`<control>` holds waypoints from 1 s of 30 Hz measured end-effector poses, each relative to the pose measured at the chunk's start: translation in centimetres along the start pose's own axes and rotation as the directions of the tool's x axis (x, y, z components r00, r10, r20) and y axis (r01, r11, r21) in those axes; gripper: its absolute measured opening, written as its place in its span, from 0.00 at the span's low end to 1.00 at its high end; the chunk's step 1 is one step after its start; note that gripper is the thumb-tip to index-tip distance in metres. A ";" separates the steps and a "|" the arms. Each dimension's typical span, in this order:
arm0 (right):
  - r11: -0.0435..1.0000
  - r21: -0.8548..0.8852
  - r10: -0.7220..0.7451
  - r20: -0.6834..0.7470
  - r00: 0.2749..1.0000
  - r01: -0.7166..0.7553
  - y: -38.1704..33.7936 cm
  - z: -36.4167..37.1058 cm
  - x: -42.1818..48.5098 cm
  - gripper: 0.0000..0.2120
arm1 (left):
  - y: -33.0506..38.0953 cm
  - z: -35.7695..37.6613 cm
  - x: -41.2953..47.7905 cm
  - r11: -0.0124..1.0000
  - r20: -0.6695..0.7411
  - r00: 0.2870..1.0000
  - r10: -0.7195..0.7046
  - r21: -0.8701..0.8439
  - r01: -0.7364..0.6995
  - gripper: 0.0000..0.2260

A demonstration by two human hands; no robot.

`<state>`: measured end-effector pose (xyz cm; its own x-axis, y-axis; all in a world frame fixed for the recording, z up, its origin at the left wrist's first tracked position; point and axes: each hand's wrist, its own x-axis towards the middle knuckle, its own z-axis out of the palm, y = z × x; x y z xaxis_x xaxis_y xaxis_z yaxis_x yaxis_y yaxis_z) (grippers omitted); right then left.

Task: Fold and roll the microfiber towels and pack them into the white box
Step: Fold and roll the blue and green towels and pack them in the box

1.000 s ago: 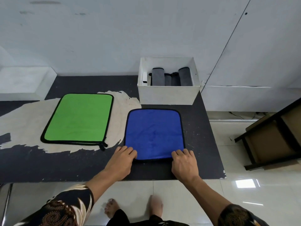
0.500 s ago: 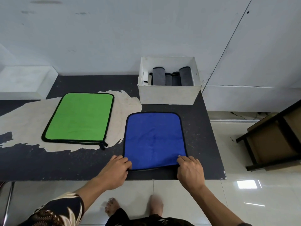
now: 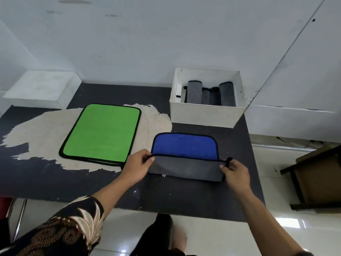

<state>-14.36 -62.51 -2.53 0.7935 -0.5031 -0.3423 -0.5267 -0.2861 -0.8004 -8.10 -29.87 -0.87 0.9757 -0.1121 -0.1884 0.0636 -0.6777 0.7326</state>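
Note:
A blue towel (image 3: 184, 146) with black edging and a grey underside lies on the dark table (image 3: 73, 183) in front of the white box (image 3: 204, 115). Its near edge is lifted and folded away from me, showing the grey side. My left hand (image 3: 137, 166) pinches the near left corner, and my right hand (image 3: 235, 171) pinches the near right corner. A green towel (image 3: 103, 133) lies flat to the left. Several rolled grey towels (image 3: 210, 94) stand inside the box.
A white ledge block (image 3: 42, 87) sits at the back left by the wall. A dark wooden piece of furniture (image 3: 317, 180) stands on the tiled floor to the right. The table's near edge runs just below my forearms.
Both hands have lifted the blue towel's near edge and carried it away from me, turning the grey underside up. The view has moved closer to the table.

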 end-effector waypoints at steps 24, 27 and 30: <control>0.977 -0.151 0.144 -0.035 0.989 -0.148 -4.1 3.8 10.8 0.06 | 0.1 2.8 11.9 0.946 -0.013 0.948 -0.318 0.056 0.319 0.06; 0.990 -0.093 0.095 -0.095 0.991 -0.104 -5.3 3.9 11.3 0.04 | 0.5 2.7 12.5 0.959 -0.055 0.959 -0.279 0.043 0.281 0.07; 0.989 -0.053 0.129 -0.101 0.986 -0.135 -5.9 4.2 11.9 0.03 | 0.4 2.8 12.8 0.955 -0.063 0.955 -0.290 0.042 0.293 0.07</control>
<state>-0.53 -63.37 -3.99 0.6836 -0.6161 -0.3913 -0.6446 -0.2584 -0.7195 3.81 -33.65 -4.82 0.9263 0.1352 -0.3517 0.3380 -0.7105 0.6172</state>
